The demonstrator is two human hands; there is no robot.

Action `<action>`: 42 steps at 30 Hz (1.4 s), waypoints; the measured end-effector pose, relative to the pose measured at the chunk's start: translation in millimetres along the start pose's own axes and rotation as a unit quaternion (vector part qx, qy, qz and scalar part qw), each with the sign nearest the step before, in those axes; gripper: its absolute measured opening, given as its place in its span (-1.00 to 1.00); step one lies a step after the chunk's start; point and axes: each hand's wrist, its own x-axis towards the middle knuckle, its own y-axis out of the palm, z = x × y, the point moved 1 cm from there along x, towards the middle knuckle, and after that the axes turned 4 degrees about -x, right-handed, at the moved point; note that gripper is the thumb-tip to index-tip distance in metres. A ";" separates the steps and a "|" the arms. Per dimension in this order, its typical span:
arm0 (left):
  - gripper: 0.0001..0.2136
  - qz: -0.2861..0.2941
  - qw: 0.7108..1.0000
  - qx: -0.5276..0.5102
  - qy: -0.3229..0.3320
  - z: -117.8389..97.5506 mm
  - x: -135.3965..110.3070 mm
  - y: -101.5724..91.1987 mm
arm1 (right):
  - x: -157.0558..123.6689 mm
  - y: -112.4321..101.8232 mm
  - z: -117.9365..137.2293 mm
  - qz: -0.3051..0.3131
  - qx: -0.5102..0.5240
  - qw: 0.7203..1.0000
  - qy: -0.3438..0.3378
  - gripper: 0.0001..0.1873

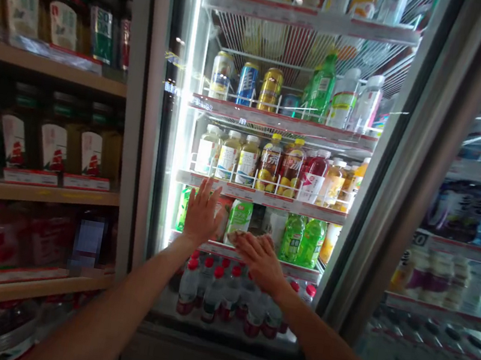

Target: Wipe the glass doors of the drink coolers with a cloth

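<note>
My left hand is raised in front of the lit drinks fridge, palm forward, its fingers stretched and apart. Beside it, my right hand reaches in from the right with fingers extended flat and pointing left. Nothing shows in either hand. Reflections hint at a glass pane between me and the shelves; whether my fingers touch it I cannot tell. Behind the hands stand a light-green bottle and bright green bottles. Red-capped clear bottles fill the bottom, partly hidden by my right hand.
Higher shelves carry juice bottles, a blue can and a green bottle. A metal door frame runs down the right, with another drinks fridge beyond. Wooden shelves with bottles stand left.
</note>
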 end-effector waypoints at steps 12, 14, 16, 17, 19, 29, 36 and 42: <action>-0.49 -0.072 0.997 -0.005 -0.009 10.9 21.8 25.9 | 3.8 -13.3 -33.7 -0.021 -0.023 0.999 0.024 -0.49; -0.49 -0.083 0.996 0.003 0.007 13.6 20.2 27.2 | 2.2 -18.0 -52.6 -0.050 -0.037 0.996 0.066 -0.49; -0.49 -0.098 0.995 0.012 0.016 15.4 19.9 27.6 | 10.6 -26.4 -79.3 -0.100 -0.060 0.982 0.146 -0.48; -0.49 -0.103 0.994 0.014 0.018 15.9 20.1 27.7 | 15.6 -30.3 -90.8 -0.121 -0.070 0.973 0.183 -0.47; -0.48 -0.105 0.994 0.016 0.019 16.0 20.5 28.0 | 20.8 -34.7 -102.2 -0.147 -0.081 0.959 0.227 -0.45; -0.47 -0.100 0.995 0.009 0.016 15.2 20.6 27.9 | 14.2 -37.8 -111.3 -0.137 -0.080 0.969 0.189 -0.46; -0.48 -0.108 0.994 0.009 0.018 11.3 20.9 26.9 | 19.9 -33.8 -97.6 -0.109 -0.073 0.981 0.141 -0.40; -0.49 -0.097 0.995 0.013 0.023 11.3 31.9 13.0 | 10.1 -52.9 -159.6 -0.203 -0.124 0.927 0.289 -0.42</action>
